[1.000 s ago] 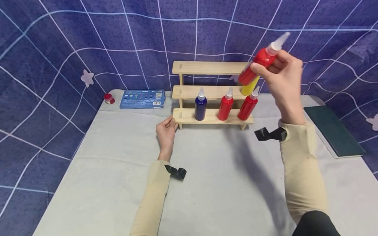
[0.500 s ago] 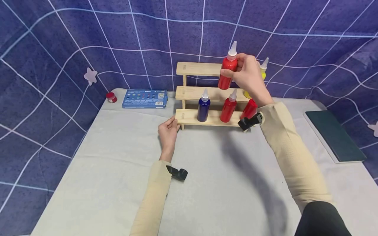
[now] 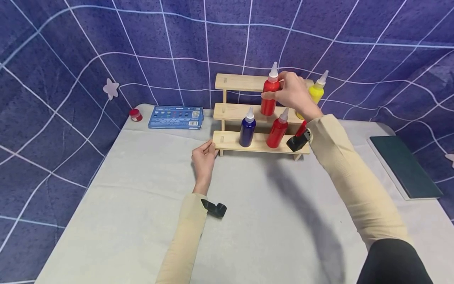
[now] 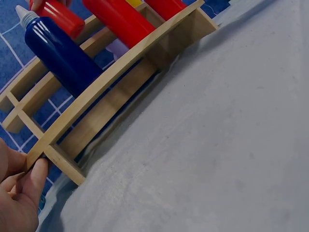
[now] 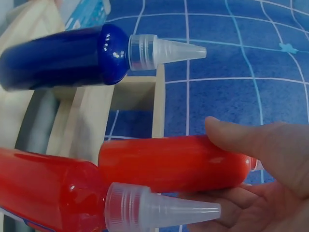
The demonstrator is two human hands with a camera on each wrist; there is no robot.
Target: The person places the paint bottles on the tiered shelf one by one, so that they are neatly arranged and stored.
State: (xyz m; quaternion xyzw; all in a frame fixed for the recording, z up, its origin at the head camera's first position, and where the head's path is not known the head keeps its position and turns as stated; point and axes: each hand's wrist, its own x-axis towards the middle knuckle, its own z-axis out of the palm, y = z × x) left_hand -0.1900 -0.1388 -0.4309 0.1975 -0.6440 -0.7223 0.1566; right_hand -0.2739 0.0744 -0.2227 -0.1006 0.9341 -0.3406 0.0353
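My right hand (image 3: 292,92) grips a red squeeze bottle (image 3: 270,96) with a clear pointed cap, thumb on one side and fingers on the other. The bottle is upright over the middle tier of a wooden three-step rack (image 3: 234,138); whether its base touches the plank I cannot tell. My left hand (image 3: 203,159) pinches the left end of the lowest tier, seen closer in the left wrist view. On that tier stand a blue bottle (image 3: 247,132) and a second red bottle (image 3: 277,133). Another red bottle (image 3: 301,128) there is mostly hidden by my right wrist.
Behind my right hand, a yellow bottle (image 3: 316,93) stands at the rack's right. To the left lie a blue printed box (image 3: 175,117) and a small red-lidded jar (image 3: 135,115). A dark green book (image 3: 404,166) lies at right. A blue gridded cloth (image 3: 170,35) hangs behind.
My right hand has carried the red bottle left and down from the right of the rack to its middle tier, turning it upright. My left hand stays at the rack's end.
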